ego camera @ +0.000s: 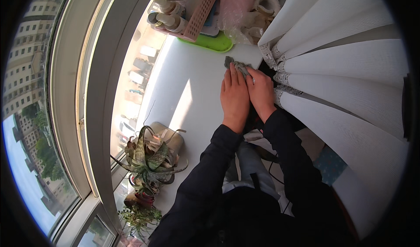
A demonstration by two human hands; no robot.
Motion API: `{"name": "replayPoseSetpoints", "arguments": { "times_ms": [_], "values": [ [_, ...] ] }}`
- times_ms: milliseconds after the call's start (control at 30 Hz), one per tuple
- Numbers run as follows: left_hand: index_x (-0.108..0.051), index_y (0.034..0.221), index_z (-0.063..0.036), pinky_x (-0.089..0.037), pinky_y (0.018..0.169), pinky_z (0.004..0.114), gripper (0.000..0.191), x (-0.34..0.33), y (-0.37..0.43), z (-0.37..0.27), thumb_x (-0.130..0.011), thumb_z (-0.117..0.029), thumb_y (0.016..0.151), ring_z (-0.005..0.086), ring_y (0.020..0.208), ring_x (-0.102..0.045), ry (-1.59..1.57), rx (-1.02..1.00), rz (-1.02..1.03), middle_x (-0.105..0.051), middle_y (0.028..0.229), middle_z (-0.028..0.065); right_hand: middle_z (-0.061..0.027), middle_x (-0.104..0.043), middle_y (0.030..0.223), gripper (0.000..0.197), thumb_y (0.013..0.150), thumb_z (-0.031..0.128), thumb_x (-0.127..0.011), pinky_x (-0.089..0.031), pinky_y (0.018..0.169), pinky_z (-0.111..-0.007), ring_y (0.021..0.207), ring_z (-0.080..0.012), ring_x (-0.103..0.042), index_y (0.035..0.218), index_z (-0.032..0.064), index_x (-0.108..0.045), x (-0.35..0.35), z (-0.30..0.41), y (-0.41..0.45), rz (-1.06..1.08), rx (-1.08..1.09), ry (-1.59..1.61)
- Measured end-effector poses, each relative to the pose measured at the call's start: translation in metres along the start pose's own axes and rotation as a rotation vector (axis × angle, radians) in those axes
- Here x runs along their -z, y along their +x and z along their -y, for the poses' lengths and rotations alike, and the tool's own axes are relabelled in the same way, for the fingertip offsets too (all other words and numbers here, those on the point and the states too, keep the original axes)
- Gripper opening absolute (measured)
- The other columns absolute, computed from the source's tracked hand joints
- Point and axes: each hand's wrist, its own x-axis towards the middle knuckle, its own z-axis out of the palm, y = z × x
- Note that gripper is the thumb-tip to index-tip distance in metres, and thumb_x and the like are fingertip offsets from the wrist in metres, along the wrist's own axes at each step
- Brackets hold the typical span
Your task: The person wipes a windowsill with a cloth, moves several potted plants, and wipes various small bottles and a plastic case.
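A crumpled grey cloth (241, 67) lies on the white windowsill (206, 92), close to its inner edge. My left hand (235, 97) rests palm down with extended fingers reaching onto the cloth. Right beside it, my right hand (261, 88) has its fingers bent at the cloth's near side, and the two hands touch or nearly touch. Part of the cloth is hidden under the fingers. Just beyond the cloth is a bright green tray (216, 45).
A pink perforated basket (200, 17) with pump bottles (172, 22) stands at the far end, beside plastic bags (234, 13). White lace-edged curtains (341, 69) hang at right. A spotted succulent (147, 165) and a small leafy plant (139, 215) stand along the window frame (105, 82).
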Motion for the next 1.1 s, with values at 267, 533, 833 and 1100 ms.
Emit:
{"name": "replayPoseSetpoints", "arguments": {
  "times_ms": [267,533,833,1100],
  "values": [
    [-0.059,0.127,0.0036,-0.049,0.097,0.042,0.05,0.057,0.063,0.044,-0.061,0.005,0.077,0.0369,0.116,-0.056,-0.266,-0.033,-0.091,-0.061,0.13,0.0165,-0.0224,-0.07,0.092,0.029,0.096,0.013,-0.062,-0.052,0.072,-0.038,0.079,-0.0346,-0.069,0.118,-0.0054,-0.063,-0.021,0.052,0.033,-0.201,-0.009,0.337],
    [-0.063,0.108,0.003,-0.049,0.096,0.042,0.029,0.005,0.107,0.057,-0.063,-0.006,0.081,0.0354,0.115,-0.057,-0.224,-0.185,-0.014,-0.062,0.118,0.016,-0.0243,-0.068,0.103,0.025,0.096,0.011,-0.058,-0.05,0.08,-0.045,0.094,-0.0437,-0.064,0.116,-0.0031,-0.064,-0.04,0.023,0.058,-0.215,0.041,0.285],
    [-0.069,0.096,-0.0005,-0.053,0.087,0.043,0.021,-0.005,0.12,0.052,-0.063,-0.014,0.081,0.0324,0.106,-0.063,-0.06,-0.177,0.081,-0.066,0.108,0.0147,-0.0255,-0.067,0.091,0.021,0.095,0.014,-0.059,-0.05,0.074,-0.045,0.086,-0.0456,-0.064,0.104,-0.0035,-0.067,-0.031,0.01,0.072,-0.134,0.056,0.336],
    [-0.067,0.097,-0.0017,-0.05,0.09,0.037,0.021,0.03,0.085,0.052,-0.064,-0.012,0.079,0.0292,0.109,-0.059,0.073,-0.231,0.003,-0.066,0.106,0.0115,-0.0251,-0.068,0.112,0.033,0.093,0.009,-0.06,-0.052,0.089,-0.04,0.104,-0.0409,-0.066,0.124,-0.0017,-0.065,-0.034,0.022,0.043,-0.061,0.037,0.319]
  ]
}}
